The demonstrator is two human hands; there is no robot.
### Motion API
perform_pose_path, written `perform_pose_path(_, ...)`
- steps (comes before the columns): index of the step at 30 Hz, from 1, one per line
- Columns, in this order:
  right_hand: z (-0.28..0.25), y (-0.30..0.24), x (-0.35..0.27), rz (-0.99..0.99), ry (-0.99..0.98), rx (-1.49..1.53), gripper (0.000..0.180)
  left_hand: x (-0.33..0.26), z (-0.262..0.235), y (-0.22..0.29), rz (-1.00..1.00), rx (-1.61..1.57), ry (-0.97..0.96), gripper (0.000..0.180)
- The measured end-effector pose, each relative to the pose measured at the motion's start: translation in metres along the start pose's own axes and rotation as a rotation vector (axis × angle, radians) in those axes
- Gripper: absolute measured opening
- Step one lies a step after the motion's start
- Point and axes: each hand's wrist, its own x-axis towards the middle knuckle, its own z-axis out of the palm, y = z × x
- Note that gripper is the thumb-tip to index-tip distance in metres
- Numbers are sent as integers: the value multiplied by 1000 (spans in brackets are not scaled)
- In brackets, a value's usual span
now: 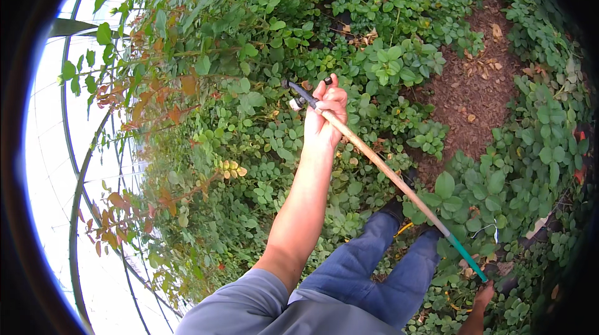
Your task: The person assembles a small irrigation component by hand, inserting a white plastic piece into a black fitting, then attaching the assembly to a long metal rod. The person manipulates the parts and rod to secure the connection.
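A long spray wand (390,176) slants across in front of me, its shaft tan and its lower end green. My left hand (327,109) is raised at the upper end, fingers closed around the shaft just below the dark curved nozzle fitting (301,93). A whitish nozzle piece (294,105) sticks out beside that fitting. A small black round part (327,81) shows at the left fingertips; whether it is joined to the wand I cannot tell. At the lower right, my right hand (484,292) is closed at the green end, partly in shadow.
Dense leafy bushes (262,166) crowd the left and front, some touching the wand's surroundings. A brown strip of soil (474,95) with dry leaves runs up the right. Curved frame bars (73,223) stand at far left against bright white. Low plants surround my legs (355,260).
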Motion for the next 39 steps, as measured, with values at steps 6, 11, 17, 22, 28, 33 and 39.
perform_pose_path(6,1,-5,7,16,-13,-16,46,4,3,0,28,24,-10,27)
perform_pose_path(11,16,4,9,-40,111,-62,37,15,1,-3,20,48,-11,28)
perform_pose_path(17,-1,-4,5,-48,37,-76,33,20,-2,-3,8,51,-8,28)
perform_pose_path(22,4,-5,3,-12,115,11,19,26,-2,-5,-12,61,-10,28)
perform_pose_path(28,-8,-12,5,198,-15,450,13,25,-1,-7,-15,38,9,27)
perform_pose_path(33,6,4,11,-9,61,39,18,27,-2,-5,0,44,24,27)
perform_pose_path(39,11,9,17,-11,80,-28,14,32,-9,1,9,52,42,27)
